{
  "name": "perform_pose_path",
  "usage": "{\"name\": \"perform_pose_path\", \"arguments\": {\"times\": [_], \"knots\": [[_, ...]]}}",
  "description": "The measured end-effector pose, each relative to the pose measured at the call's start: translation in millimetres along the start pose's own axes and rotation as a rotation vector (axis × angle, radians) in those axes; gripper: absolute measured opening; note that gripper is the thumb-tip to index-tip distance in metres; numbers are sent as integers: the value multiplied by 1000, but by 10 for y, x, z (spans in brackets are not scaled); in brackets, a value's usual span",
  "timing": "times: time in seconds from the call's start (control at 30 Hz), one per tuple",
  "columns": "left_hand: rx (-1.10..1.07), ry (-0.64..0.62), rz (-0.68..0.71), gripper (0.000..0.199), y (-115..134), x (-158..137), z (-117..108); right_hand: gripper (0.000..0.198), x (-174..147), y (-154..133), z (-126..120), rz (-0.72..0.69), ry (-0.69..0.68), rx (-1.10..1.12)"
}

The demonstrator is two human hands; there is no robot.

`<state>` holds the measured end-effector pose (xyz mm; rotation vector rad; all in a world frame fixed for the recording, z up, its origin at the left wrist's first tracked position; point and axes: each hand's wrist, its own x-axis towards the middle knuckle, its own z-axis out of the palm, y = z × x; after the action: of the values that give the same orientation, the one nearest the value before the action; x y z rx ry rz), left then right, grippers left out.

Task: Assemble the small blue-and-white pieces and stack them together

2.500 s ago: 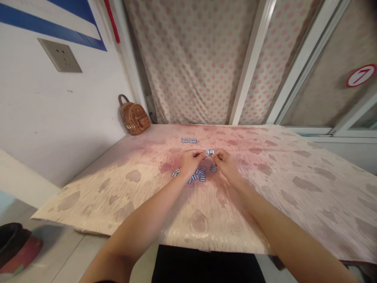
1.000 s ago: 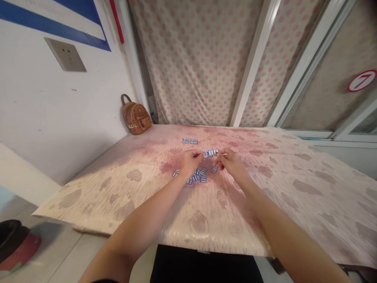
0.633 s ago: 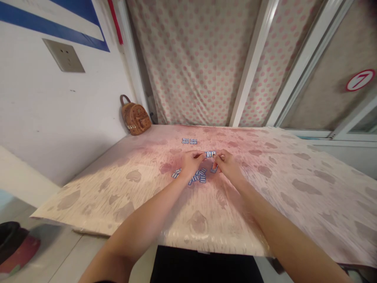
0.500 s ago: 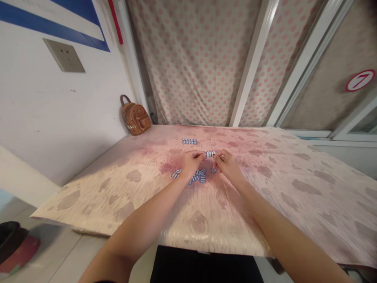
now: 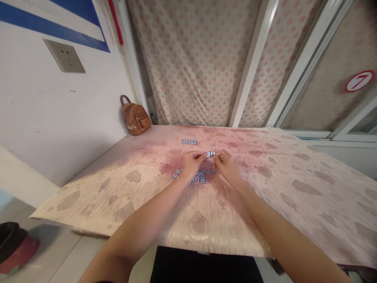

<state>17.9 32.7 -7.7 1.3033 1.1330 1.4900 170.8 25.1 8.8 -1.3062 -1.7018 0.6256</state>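
My left hand [image 5: 193, 161] and my right hand [image 5: 224, 164] face each other over the middle of the table. Between their fingertips is a short row of small blue-and-white tiles [image 5: 210, 154], pinched from both ends. Below the hands lies a loose heap of the same tiles [image 5: 202, 179], partly hidden by my left wrist. A few more tiles [image 5: 176, 173] lie left of that wrist, and some sit just under my right fingers. Farther back, two neat blocks of tiles [image 5: 189, 141] stand side by side. The tiles' markings are too small to make out.
A patterned cloth [image 5: 123, 196] covers the table. At its far left corner a small brown backpack [image 5: 136, 118] leans by the wall. Behind the table hangs a dotted curtain [image 5: 194, 63] at a framed window. A dark and red pot [image 5: 17, 247] stands on the floor at left.
Both hands stay nearly in place around the row of tiles. The right fingers have shifted slightly inward to the left, and the row looks a little shorter between the hands.
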Motion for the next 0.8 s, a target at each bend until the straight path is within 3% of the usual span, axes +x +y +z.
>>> {"name": "perform_pose_path", "arguments": {"times": [0.23,0.37,0.47,0.57,0.8], "knots": [[-3,2,-16,9,-7,2,16,14,11,55,53,13,-25,123],[12,27,-10,10,-21,21,6,15,21,100,58,-10,-15,29],[-1,21,-21,10,10,22,-11,33,29,134,51,-110,62,-112],[11,10,-36,11,47,14,-21,50,34,157,40,-252,8,-169],[44,-11,-25,11,43,2,4,34,19,127,16,-357,-29,-200]]}}
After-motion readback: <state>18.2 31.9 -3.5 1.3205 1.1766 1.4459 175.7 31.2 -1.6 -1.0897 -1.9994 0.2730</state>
